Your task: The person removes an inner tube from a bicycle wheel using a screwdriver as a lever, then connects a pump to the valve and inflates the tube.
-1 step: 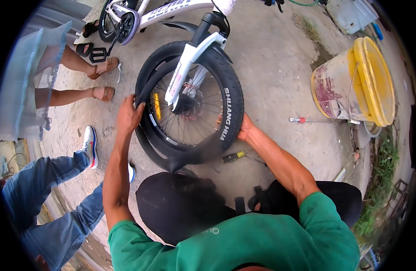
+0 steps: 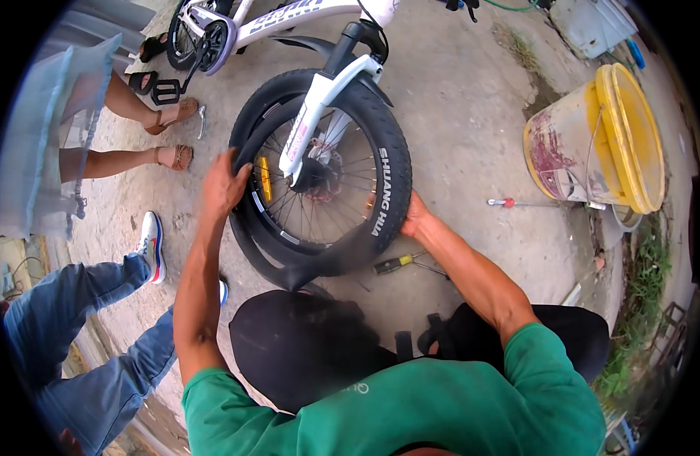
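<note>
A white bicycle [image 2: 270, 23] has its front wheel turned toward me, held in a white fork [image 2: 310, 125]. The black tyre [image 2: 388, 182] sits on the rim along the right and hangs off it along the left and bottom. My left hand [image 2: 227, 185] is closed round the loose tyre at the wheel's left, beside a yellow reflector [image 2: 266, 179]. On the opposite side my right hand [image 2: 415, 216] grips the tyre low down, its fingers partly hidden behind it. Under the right forearm lies a screwdriver [image 2: 394, 264] with a yellow and black handle.
A yellow-rimmed bucket [image 2: 593, 144] stands at the right, with a red-handled tool [image 2: 509, 203] on the concrete near it. A wrench [image 2: 202, 121] lies by a person's sandalled feet [image 2: 181, 157]. Another person in jeans [image 2: 91, 304] is at my left.
My left hand has shifted slightly up and to the right along the tyre, its fingers curling further over it. The right hand keeps nearly the same place.
</note>
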Demonstrator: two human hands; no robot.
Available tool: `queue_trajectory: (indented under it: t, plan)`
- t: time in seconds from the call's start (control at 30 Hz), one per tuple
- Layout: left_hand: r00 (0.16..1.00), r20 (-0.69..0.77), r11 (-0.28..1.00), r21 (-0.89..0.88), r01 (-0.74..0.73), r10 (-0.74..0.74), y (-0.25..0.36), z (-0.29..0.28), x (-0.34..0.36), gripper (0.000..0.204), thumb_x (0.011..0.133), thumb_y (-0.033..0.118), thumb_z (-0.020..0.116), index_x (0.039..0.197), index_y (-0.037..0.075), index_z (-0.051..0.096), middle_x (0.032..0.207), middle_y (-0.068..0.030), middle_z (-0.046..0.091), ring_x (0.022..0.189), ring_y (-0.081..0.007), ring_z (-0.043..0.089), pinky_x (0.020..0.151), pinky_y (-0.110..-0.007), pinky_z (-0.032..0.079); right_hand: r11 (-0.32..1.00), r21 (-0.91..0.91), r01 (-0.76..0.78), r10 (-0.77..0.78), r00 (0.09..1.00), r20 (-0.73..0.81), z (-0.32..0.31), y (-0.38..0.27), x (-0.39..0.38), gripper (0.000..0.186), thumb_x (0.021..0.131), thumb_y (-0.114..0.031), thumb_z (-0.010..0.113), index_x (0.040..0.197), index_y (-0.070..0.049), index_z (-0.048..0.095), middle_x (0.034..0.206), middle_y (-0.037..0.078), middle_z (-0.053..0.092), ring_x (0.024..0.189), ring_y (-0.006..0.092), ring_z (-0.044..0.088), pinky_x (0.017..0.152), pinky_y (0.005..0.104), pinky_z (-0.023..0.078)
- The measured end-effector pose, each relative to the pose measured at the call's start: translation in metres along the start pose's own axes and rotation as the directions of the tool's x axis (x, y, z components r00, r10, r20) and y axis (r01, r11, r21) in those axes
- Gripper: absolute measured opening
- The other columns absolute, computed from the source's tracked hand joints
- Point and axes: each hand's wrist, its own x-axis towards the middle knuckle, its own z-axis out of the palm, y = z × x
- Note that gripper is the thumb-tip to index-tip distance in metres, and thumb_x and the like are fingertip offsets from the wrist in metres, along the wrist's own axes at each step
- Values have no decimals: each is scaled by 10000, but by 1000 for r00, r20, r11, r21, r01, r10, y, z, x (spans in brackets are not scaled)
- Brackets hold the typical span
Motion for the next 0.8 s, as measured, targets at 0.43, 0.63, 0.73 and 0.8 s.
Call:
queue_trajectory:
  t: [0.43,0.63,0.73,0.8]
  plan:
    - [985,-31,978,130,-165,170,68,31,69,258,931,251,675,1141,102,667,1106,-186,625,995,-432,654,848,-519,533,1000,-10,1,-1,1000,-2,6,-2,-1,334,962,-351,653,997,-22,699,919,175,731,813,327,733,787,496,633]
    - [969,-5,964,104,-246,248,63,29,11,132,923,204,665,970,85,632,1003,-177,614,899,-447,639,753,-542,510,1000,-6,10,-10,999,34,9,-4,-5,346,931,-373,698,958,-29,707,923,170,737,786,318,731,755,470,631]
    - [978,32,973,107,-207,204,21,27,-14,143,947,236,653,981,100,626,989,-182,615,886,-446,638,744,-543,501,999,-34,-1,4,996,92,9,-6,-3,331,919,-354,717,1008,-36,708,920,150,737,787,288,731,772,463,630]
    - [994,94,981,183,-71,54,-45,17,-30,157,959,269,650,984,115,627,979,-183,618,886,-440,640,749,-533,507,999,-51,-13,21,989,144,7,-5,2,329,912,-333,729,1060,-40,708,915,138,732,803,268,729,802,468,627]
